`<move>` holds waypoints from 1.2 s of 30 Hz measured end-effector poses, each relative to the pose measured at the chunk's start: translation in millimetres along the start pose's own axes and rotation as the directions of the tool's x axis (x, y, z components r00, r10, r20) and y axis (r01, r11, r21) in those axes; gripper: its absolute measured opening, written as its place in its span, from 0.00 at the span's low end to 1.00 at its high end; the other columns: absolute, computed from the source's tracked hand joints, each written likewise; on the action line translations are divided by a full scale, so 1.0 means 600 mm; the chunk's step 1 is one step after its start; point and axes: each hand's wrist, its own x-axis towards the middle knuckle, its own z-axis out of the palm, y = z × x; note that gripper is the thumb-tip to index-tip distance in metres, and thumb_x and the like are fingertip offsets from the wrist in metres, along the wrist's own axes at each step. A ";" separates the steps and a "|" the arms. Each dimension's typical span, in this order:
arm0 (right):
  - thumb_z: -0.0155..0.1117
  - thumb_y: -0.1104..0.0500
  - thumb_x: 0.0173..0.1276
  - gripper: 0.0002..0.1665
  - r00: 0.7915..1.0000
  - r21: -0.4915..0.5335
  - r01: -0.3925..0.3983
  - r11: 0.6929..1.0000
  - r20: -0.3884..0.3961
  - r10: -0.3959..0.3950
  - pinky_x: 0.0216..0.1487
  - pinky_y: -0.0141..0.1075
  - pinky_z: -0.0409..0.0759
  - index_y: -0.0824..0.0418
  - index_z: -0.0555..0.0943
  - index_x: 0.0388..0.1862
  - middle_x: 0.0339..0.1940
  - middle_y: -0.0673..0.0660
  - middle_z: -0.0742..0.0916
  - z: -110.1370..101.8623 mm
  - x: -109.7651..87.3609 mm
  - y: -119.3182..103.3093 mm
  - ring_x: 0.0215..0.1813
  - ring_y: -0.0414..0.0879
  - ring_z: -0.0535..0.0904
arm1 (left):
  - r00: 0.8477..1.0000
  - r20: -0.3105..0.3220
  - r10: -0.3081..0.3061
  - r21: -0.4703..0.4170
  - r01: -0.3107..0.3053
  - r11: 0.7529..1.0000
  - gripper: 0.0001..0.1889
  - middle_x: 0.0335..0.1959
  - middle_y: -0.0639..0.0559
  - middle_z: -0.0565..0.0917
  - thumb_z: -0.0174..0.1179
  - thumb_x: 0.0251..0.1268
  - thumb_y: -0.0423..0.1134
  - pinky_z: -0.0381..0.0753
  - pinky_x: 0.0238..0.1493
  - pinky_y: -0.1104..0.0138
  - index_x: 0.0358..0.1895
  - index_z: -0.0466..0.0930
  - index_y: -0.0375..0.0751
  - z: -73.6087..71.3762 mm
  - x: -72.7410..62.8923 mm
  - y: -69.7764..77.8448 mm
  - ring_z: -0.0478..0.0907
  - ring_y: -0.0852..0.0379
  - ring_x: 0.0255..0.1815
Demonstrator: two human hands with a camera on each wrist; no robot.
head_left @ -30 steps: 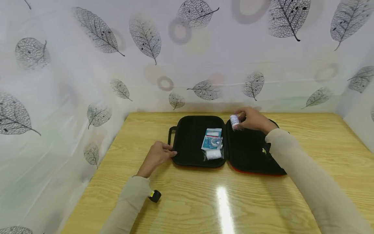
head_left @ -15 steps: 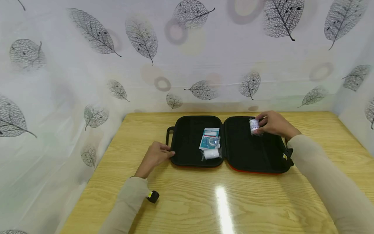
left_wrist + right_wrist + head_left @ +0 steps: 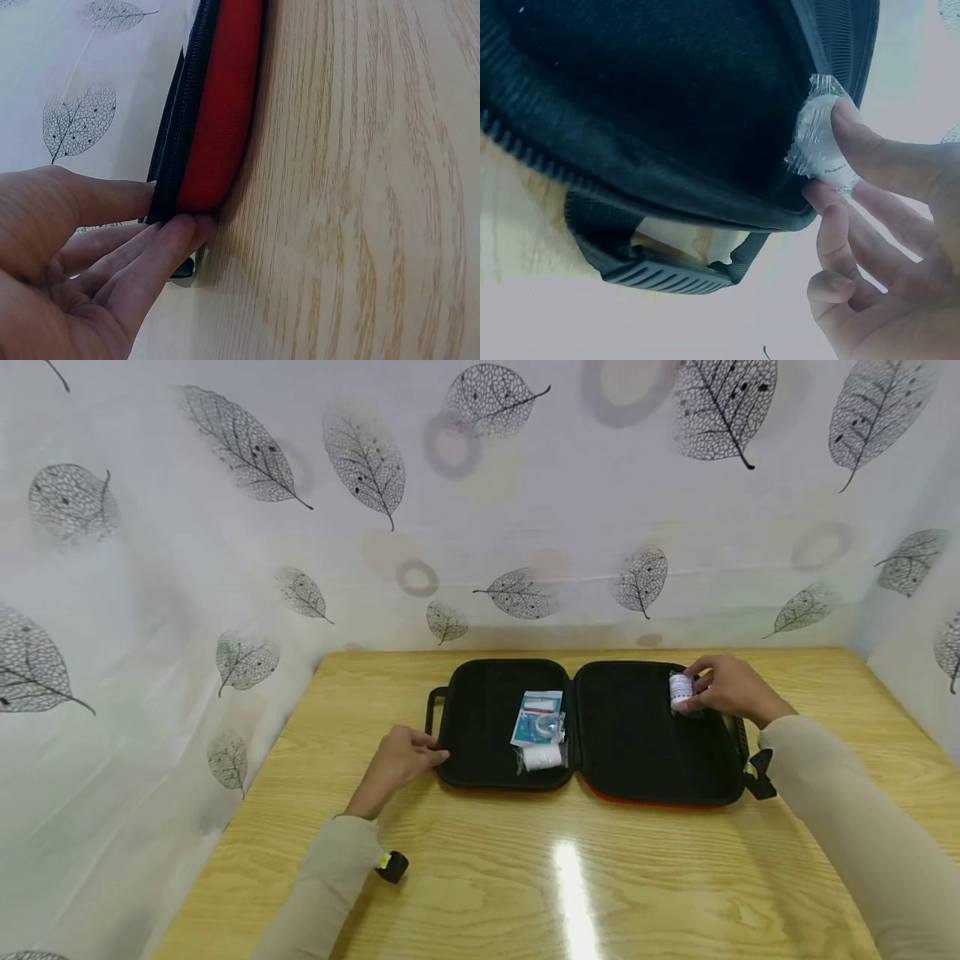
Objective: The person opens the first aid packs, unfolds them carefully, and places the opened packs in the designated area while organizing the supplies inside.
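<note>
head view evenly lit, vertical white glare streak thrown on glossy yellow wood-grain tabletop (image 3: 480,877), soft shadows cast under beige fabric sleeves (image 3: 855,827), detail swallowed in black fabric case lining (image 3: 630,735), right-wrist view bluish, hazed, lower background washed out

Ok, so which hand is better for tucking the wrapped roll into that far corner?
Probably the right hand: it pinches the wrapped roll at the far right corner of the open case. The left hand is away at the near left corner, pinching the case's edge.
</note>
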 end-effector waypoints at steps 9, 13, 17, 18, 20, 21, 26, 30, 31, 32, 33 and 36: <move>0.79 0.63 0.58 0.36 0.999 -0.027 -0.026 0.999 -0.027 0.025 0.37 0.48 0.83 0.81 0.74 0.58 0.45 0.78 0.85 0.013 0.008 0.009 0.38 0.58 0.84 | 1.000 0.007 -0.004 -0.015 0.004 1.000 0.20 0.50 0.41 0.87 0.70 0.65 0.39 0.84 0.50 0.54 0.56 0.84 0.31 0.003 -0.001 -0.002 0.84 0.45 0.51; 0.78 0.63 0.59 0.36 0.999 -0.051 -0.019 0.999 -0.030 0.017 0.37 0.49 0.83 0.82 0.74 0.59 0.46 0.78 0.85 0.017 0.009 0.007 0.39 0.60 0.84 | 1.000 0.011 -0.002 -0.028 0.002 1.000 0.20 0.50 0.41 0.87 0.70 0.66 0.39 0.84 0.49 0.54 0.56 0.83 0.30 0.003 -0.003 -0.002 0.84 0.45 0.51; 0.78 0.62 0.60 0.36 0.999 -0.066 -0.006 0.998 -0.038 0.003 0.40 0.52 0.83 0.83 0.74 0.59 0.46 0.78 0.84 0.021 0.013 0.005 0.40 0.63 0.84 | 1.000 0.010 0.003 -0.018 -0.002 1.000 0.20 0.50 0.41 0.87 0.69 0.66 0.40 0.84 0.50 0.53 0.56 0.84 0.31 0.002 -0.004 -0.001 0.84 0.45 0.52; 0.78 0.62 0.60 0.36 0.999 -0.068 -0.004 0.998 -0.039 0.002 0.40 0.52 0.83 0.83 0.74 0.59 0.46 0.78 0.84 0.022 0.015 0.004 0.41 0.63 0.84 | 1.000 0.010 0.004 -0.018 -0.004 1.000 0.20 0.51 0.41 0.87 0.69 0.66 0.39 0.84 0.51 0.53 0.56 0.84 0.31 0.002 -0.004 -0.001 0.84 0.45 0.52; 0.78 0.62 0.60 0.35 0.999 -0.065 -0.001 0.998 -0.040 -0.001 0.41 0.52 0.83 0.82 0.75 0.59 0.46 0.78 0.84 0.024 0.017 0.004 0.41 0.63 0.84 | 1.000 0.009 0.006 -0.017 -0.006 1.000 0.20 0.50 0.41 0.87 0.70 0.66 0.39 0.84 0.51 0.53 0.56 0.84 0.31 0.002 -0.004 -0.001 0.84 0.45 0.52; 0.78 0.62 0.60 0.35 0.999 -0.063 0.002 0.998 -0.041 -0.004 0.40 0.52 0.83 0.82 0.75 0.59 0.46 0.78 0.84 0.026 0.018 0.004 0.41 0.63 0.84 | 1.000 0.009 0.008 -0.018 -0.007 1.000 0.20 0.50 0.41 0.87 0.70 0.66 0.39 0.84 0.51 0.53 0.55 0.84 0.31 0.002 -0.003 -0.001 0.84 0.45 0.52; 0.76 0.63 0.62 0.35 0.999 -0.044 0.015 0.999 -0.038 -0.017 0.39 0.51 0.84 0.83 0.74 0.60 0.47 0.78 0.84 0.030 0.021 0.001 0.42 0.63 0.84 | 1.000 0.007 0.008 -0.018 -0.008 1.000 0.19 0.50 0.41 0.87 0.70 0.66 0.40 0.84 0.49 0.54 0.55 0.84 0.31 0.002 -0.002 -0.001 0.84 0.46 0.51; 0.76 0.63 0.62 0.35 0.999 -0.033 0.028 0.999 -0.032 -0.029 0.41 0.52 0.84 0.83 0.74 0.61 0.48 0.79 0.84 0.031 0.022 0.000 0.43 0.65 0.84 | 1.000 0.008 0.007 -0.021 -0.007 1.000 0.19 0.50 0.41 0.87 0.69 0.67 0.40 0.84 0.49 0.54 0.56 0.84 0.31 0.001 -0.002 -0.001 0.84 0.46 0.51; 0.76 0.62 0.62 0.35 0.999 -0.034 0.032 0.999 -0.031 -0.033 0.41 0.52 0.84 0.83 0.74 0.60 0.48 0.79 0.84 0.031 0.022 0.000 0.43 0.65 0.84 | 1.000 0.007 0.008 -0.021 -0.008 1.000 0.19 0.50 0.41 0.87 0.69 0.67 0.39 0.84 0.49 0.54 0.56 0.84 0.31 0.001 -0.003 -0.001 0.84 0.46 0.50; 0.76 0.62 0.62 0.35 0.999 -0.031 0.036 0.999 -0.029 -0.036 0.41 0.52 0.84 0.83 0.74 0.60 0.48 0.79 0.84 0.031 0.022 -0.001 0.43 0.65 0.84 | 1.000 0.006 0.010 -0.022 -0.010 1.000 0.19 0.50 0.41 0.87 0.69 0.67 0.39 0.85 0.49 0.54 0.56 0.84 0.31 0.001 -0.003 -0.001 0.84 0.46 0.50; 0.76 0.62 0.62 0.35 0.999 -0.029 0.038 0.999 -0.029 -0.039 0.41 0.52 0.84 0.83 0.75 0.60 0.47 0.79 0.84 0.031 0.022 -0.001 0.44 0.65 0.84 | 1.000 0.005 0.012 -0.024 -0.012 1.000 0.19 0.50 0.41 0.87 0.69 0.67 0.39 0.85 0.48 0.54 0.56 0.83 0.30 0.000 -0.003 -0.001 0.84 0.47 0.50; 0.77 0.63 0.61 0.35 0.999 -0.019 0.043 0.999 -0.022 -0.043 0.41 0.51 0.84 0.82 0.75 0.60 0.47 0.78 0.85 0.032 0.025 -0.002 0.43 0.63 0.84 | 1.000 0.002 0.017 -0.029 -0.017 0.999 0.19 0.49 0.41 0.87 0.69 0.67 0.39 0.85 0.47 0.55 0.56 0.83 0.30 0.000 -0.003 -0.002 0.84 0.47 0.49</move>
